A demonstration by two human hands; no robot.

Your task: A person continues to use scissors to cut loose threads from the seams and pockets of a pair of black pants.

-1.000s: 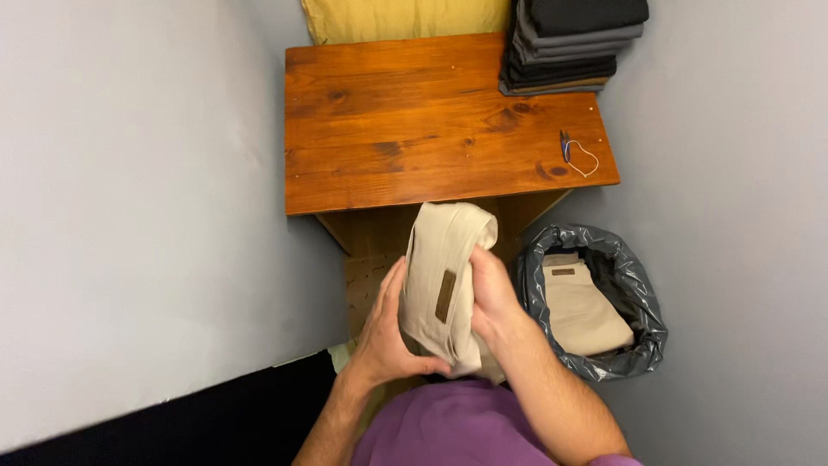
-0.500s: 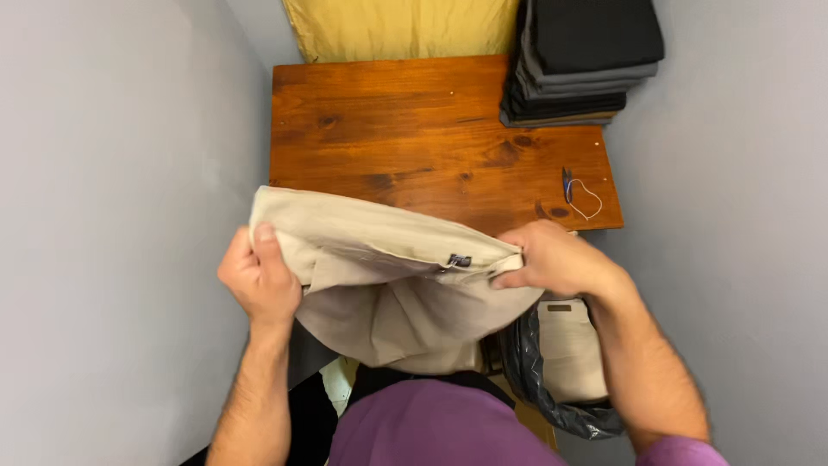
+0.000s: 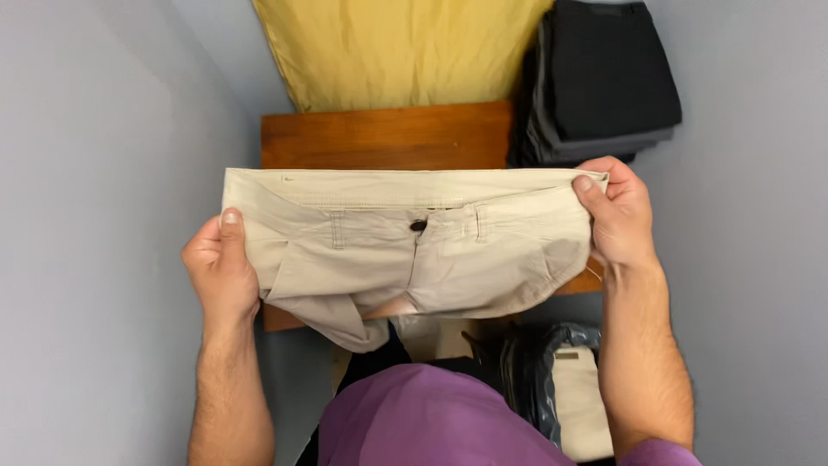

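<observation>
Two hands stretch beige trousers [image 3: 414, 246] flat by waistband, held in air over wooden table [image 3: 388, 136], dark button at centre facing you. Your left hand [image 3: 220, 272] clamps left waistband end, thumb up along fabric, fingers curled behind, forearm rising from below. Your right hand [image 3: 617, 216] pinches right end, thumb on top edge, wrist bent slightly inward. Yellow fabric [image 3: 397, 52] lies at table's far side, stack of dark folded garments [image 3: 604, 82] at far right. Bin with black liner [image 3: 535, 371] sits below right, beige garment [image 3: 582, 406] inside.
</observation>
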